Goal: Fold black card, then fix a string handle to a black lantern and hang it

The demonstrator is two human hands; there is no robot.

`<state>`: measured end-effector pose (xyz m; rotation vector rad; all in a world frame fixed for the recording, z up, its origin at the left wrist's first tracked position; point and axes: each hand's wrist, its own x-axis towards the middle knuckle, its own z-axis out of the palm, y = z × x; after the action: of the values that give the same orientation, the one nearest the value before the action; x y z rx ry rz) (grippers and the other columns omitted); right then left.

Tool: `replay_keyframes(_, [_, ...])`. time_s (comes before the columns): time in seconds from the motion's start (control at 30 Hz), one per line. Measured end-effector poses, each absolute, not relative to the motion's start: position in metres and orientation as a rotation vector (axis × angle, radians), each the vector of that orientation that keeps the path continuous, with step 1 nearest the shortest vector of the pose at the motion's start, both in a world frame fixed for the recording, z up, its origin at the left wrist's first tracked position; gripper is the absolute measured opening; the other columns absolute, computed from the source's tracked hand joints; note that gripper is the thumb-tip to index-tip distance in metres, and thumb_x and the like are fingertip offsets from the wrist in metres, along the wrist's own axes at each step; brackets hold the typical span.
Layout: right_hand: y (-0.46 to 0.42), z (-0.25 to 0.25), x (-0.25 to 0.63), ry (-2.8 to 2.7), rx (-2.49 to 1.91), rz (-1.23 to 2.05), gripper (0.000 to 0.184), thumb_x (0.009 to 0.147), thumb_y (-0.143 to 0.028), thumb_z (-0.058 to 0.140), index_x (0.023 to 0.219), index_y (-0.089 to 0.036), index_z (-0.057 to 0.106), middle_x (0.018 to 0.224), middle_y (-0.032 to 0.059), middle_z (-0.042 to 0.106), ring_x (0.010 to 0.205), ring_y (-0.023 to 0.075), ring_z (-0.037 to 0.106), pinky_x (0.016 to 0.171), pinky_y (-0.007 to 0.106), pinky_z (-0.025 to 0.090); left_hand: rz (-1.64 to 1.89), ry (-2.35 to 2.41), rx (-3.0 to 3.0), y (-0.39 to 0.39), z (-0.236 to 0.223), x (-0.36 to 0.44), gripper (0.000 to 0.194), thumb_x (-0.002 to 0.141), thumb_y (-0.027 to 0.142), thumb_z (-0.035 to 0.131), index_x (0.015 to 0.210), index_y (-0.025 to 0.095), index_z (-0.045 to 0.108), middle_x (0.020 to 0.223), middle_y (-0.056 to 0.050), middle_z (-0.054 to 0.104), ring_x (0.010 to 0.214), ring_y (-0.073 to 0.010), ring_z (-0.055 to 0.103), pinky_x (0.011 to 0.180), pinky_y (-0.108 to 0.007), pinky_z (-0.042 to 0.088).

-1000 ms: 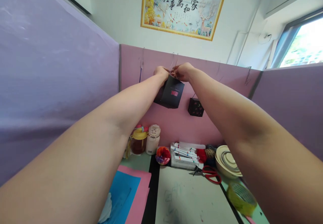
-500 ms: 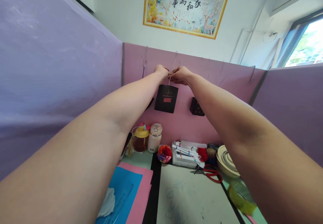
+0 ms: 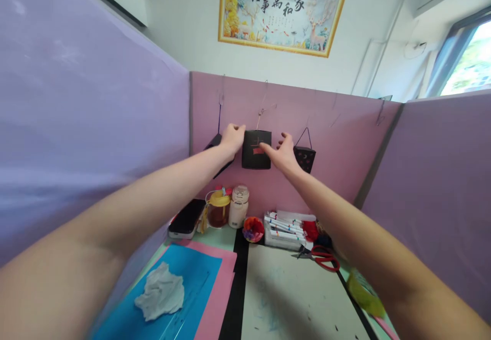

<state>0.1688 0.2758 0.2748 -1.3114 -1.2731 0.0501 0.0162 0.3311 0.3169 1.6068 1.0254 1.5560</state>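
A black paper box (image 3: 250,157) with red brush-like marks hangs by a pale string from a wire hook (image 3: 264,110) on the pink partition. At its upper left edge is my left hand (image 3: 232,140), fingers bent together and closed on that edge. My right hand (image 3: 284,155) is open on the other side, fingers spread, with the thumb in front of the box's right part. Farther right, a smaller dark box (image 3: 306,159) with a moon mark hangs from a dark cord. Behind my left hand, another black piece (image 3: 215,142) hangs, partly hidden.
Along the back of the table stand a yellow-lidded jar (image 3: 219,208), a cream bottle (image 3: 239,207), a red-purple bowl (image 3: 253,229) and a tray of markers (image 3: 286,231). Red-handled scissors (image 3: 324,258) lie on a pale board (image 3: 299,294). Crumpled white tissue (image 3: 161,293) rests on blue sheets (image 3: 199,278).
Both hands have come down from the string and hook to the sides of the black box. The box now faces me more squarely. My right hand has spread its fingers.
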Motion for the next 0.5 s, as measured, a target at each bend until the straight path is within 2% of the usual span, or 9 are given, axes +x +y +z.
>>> replay_keyframes(0.1, [0.26,0.244,0.151,-1.354,-1.322,-0.043,0.114,0.055,-0.054,0.078,0.146,-0.019,0.02,0.142,0.0225,0.032,0.134,0.0378,0.033,0.108,0.052,0.03,1.559,0.934,1.614,0.303,0.285,0.025,0.029,0.09,0.041,0.052,0.106,0.018,0.057,0.116,-0.013,0.065,0.11,-0.0223,0.059,0.091,-0.03,0.044])
replay_keyframes(0.17, [0.255,0.232,0.141,-1.37,-1.355,-0.059,0.117,0.054,-0.052,0.079,0.147,-0.02,0.016,0.142,0.022,0.03,0.136,0.038,0.031,0.11,0.052,0.028,1.524,0.856,1.61,0.286,0.269,0.032,0.039,0.09,0.046,0.051,0.116,0.017,0.054,0.125,-0.014,0.062,0.117,-0.0228,0.056,0.095,-0.03,0.042])
replay_keyframes(0.23, [0.254,0.226,0.137,-1.329,-1.385,-0.071,0.114,0.056,-0.049,0.078,0.147,-0.02,0.015,0.141,0.0216,0.031,0.135,0.038,0.032,0.11,0.053,0.026,1.502,0.82,1.628,0.272,0.259,0.036,0.044,0.09,0.047,0.052,0.121,0.017,0.052,0.133,-0.014,0.057,0.125,-0.023,0.051,0.101,-0.03,0.039])
replay_keyframes(0.33, [0.254,0.224,0.139,-1.231,-1.382,-0.045,0.109,0.058,-0.046,0.077,0.147,-0.02,0.017,0.141,0.0214,0.033,0.137,0.0368,0.029,0.111,0.052,0.024,1.484,0.767,1.666,0.255,0.25,0.031,0.04,0.09,0.042,0.053,0.121,0.018,0.053,0.138,-0.013,0.053,0.13,-0.0213,0.048,0.105,-0.028,0.036])
replay_keyframes(0.5, [0.254,0.22,0.153,-1.215,-1.261,0.25,0.097,0.067,-0.047,0.068,0.146,-0.019,0.019,0.146,0.0197,0.032,0.136,0.0311,0.033,0.109,0.045,0.031,1.477,0.778,1.66,0.231,0.236,0.002,0.031,0.09,0.029,0.054,0.118,0.018,0.054,0.135,-0.012,0.055,0.127,-0.0182,0.05,0.103,-0.025,0.038])
